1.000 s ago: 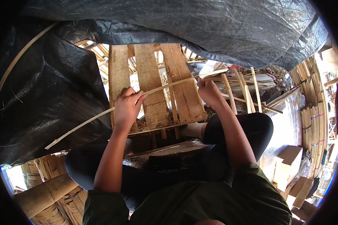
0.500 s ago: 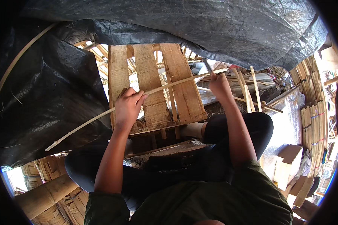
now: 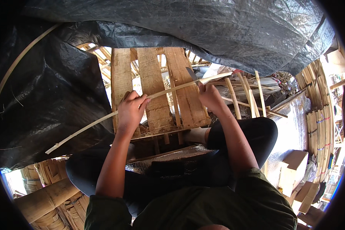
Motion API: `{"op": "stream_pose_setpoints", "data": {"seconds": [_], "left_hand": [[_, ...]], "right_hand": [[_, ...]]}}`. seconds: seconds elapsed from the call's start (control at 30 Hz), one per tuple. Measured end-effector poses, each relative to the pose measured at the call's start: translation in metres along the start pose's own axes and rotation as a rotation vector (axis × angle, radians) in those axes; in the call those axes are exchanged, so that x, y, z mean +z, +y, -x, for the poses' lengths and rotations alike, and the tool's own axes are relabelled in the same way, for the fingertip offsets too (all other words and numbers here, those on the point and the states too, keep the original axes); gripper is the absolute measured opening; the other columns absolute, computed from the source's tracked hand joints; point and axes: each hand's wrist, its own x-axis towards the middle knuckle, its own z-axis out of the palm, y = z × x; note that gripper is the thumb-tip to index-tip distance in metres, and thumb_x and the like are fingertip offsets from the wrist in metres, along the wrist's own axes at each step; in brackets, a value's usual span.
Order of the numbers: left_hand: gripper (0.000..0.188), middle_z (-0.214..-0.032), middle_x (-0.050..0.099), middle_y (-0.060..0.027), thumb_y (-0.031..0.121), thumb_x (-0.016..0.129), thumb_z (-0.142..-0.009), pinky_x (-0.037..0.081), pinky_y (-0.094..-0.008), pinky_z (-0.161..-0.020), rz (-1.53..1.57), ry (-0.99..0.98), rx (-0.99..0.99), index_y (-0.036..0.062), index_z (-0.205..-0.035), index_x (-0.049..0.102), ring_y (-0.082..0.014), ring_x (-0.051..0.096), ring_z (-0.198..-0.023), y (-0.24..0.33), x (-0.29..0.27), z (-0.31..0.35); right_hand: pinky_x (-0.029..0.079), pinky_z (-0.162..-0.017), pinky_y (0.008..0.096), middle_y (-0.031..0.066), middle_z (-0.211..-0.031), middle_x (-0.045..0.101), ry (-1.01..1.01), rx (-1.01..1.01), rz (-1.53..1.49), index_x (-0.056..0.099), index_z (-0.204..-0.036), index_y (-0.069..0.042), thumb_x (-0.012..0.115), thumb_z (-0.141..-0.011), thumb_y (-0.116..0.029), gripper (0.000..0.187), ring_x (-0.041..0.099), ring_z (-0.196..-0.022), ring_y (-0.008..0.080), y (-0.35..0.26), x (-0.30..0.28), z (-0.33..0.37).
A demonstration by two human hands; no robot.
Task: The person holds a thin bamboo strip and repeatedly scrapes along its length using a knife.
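Note:
A long pale bamboo strip point(image 3: 168, 91) slants across a slatted wooden bench point(image 3: 153, 111), its left end low over the dark sheeting and its right end raised. My left hand point(image 3: 132, 108) is closed around the strip near its middle. In my right hand point(image 3: 211, 99) is a knife point(image 3: 191, 73); the dark blade points up and to the left and lies against the strip over the bench's right plank. The fingers wrap the handle, which is mostly hidden by them.
Black plastic sheeting point(image 3: 53, 103) hangs at the left, and more tarpaulin point(image 3: 203, 27) spans the far side. Several loose bamboo pieces point(image 3: 253, 99) lean beyond my right knee. At the right stand a cardboard box point(image 3: 294, 168) and bundled bamboo strips point(image 3: 320, 130).
My right hand has moved left along the strip with the knife, from near its right end to over the bench's right plank. My left hand stays in place.

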Motion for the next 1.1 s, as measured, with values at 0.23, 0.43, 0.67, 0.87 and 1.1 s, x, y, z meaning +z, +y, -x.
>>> {"op": "stream_pose_setpoints", "data": {"seconds": [0.23, 0.43, 0.67, 0.87, 1.1], "left_hand": [[0.018, -0.073, 0.054, -0.0062, 0.019, 0.074, -0.080, 0.049, -0.0366, -0.062, 0.067, 0.002, 0.037, 0.0045, -0.091, 0.073, -0.0230, 0.057, -0.073, 0.006, 0.001, -0.004], [0.018, -0.082, 0.060, -0.0041, 0.017, 0.074, -0.080, 0.050, -0.0368, -0.070, 0.026, 0.053, 0.048, 0.0067, -0.094, 0.073, -0.0238, 0.060, -0.079, 0.012, 0.001, -0.004], [0.017, -0.083, 0.063, -0.0060, 0.017, 0.074, -0.080, 0.049, -0.0364, -0.075, 0.054, 0.031, 0.017, 0.0058, -0.092, 0.072, -0.0243, 0.061, -0.082, -0.001, 0.008, 0.000], [0.015, -0.077, 0.062, -0.0064, 0.017, 0.075, -0.078, 0.049, -0.0376, -0.070, 0.116, 0.011, 0.008, 0.0054, -0.088, 0.073, -0.0254, 0.060, -0.079, -0.004, 0.006, 0.001], [0.015, -0.072, 0.057, -0.0067, 0.017, 0.076, -0.078, 0.049, -0.0383, -0.067, 0.098, -0.004, -0.002, 0.0065, -0.088, 0.075, -0.0256, 0.058, -0.075, -0.004, 0.009, -0.001]], "right_hand": [[0.024, -0.034, 0.0288, -0.0049, -0.048, 0.034, -0.054, 0.434, -0.624, 0.054, -0.069, -0.005, 0.061, -0.095, -0.040, 0.043, 0.033, -0.037, 0.0085, 0.038, -0.036, -0.021], [0.033, -0.036, 0.0306, -0.0011, -0.050, 0.047, 0.226, 0.361, -0.704, 0.056, -0.064, -0.003, 0.066, -0.091, -0.033, 0.041, 0.042, -0.039, 0.0097, 0.048, -0.027, -0.033], [0.036, -0.036, 0.0280, -0.0004, -0.057, 0.047, 0.240, 0.524, -0.839, 0.053, -0.082, -0.004, 0.053, -0.099, -0.040, 0.039, 0.041, -0.041, 0.0097, 0.067, -0.036, -0.040], [0.044, -0.036, 0.0312, 0.0032, -0.060, 0.054, 0.086, 0.456, -0.589, 0.057, -0.084, -0.005, 0.042, -0.101, -0.036, 0.039, 0.048, -0.043, 0.0136, 0.068, -0.058, -0.033], [0.052, -0.064, 0.0475, 0.0270, -0.074, 0.064, 0.086, 0.143, -0.122, 0.066, -0.081, 0.002, 0.043, -0.098, -0.038, 0.049, 0.067, -0.070, 0.0380, 0.044, -0.023, -0.008]]}}
